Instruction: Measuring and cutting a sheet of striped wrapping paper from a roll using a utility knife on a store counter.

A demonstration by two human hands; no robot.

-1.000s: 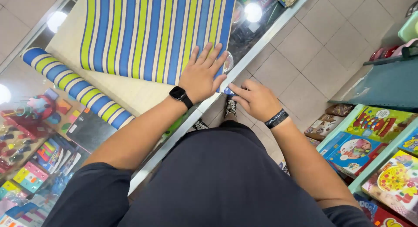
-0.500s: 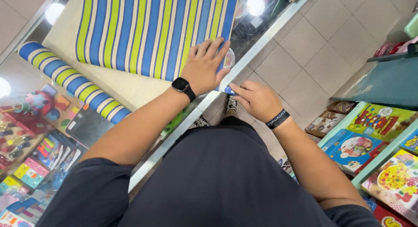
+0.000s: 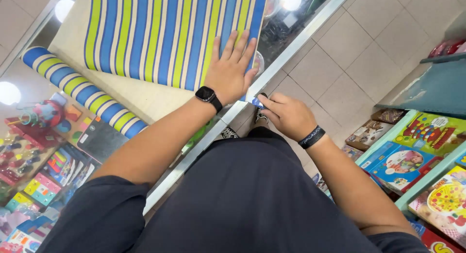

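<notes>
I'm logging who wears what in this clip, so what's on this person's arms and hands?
Both forearms are bare, with dark short sleeves ending above the elbows. The left hand has a black smartwatch with a dark square face and black strap at the wrist. The right hand has a slim black band with a textured surface at the wrist. No gloves or rings are visible on the fingers.

Beige tiled floor (image 3: 340,54) upper right. Glass table (image 3: 286,37) reflects round lights. Teal shelf (image 3: 427,182) of colourful boxed toys, lower right.
</notes>
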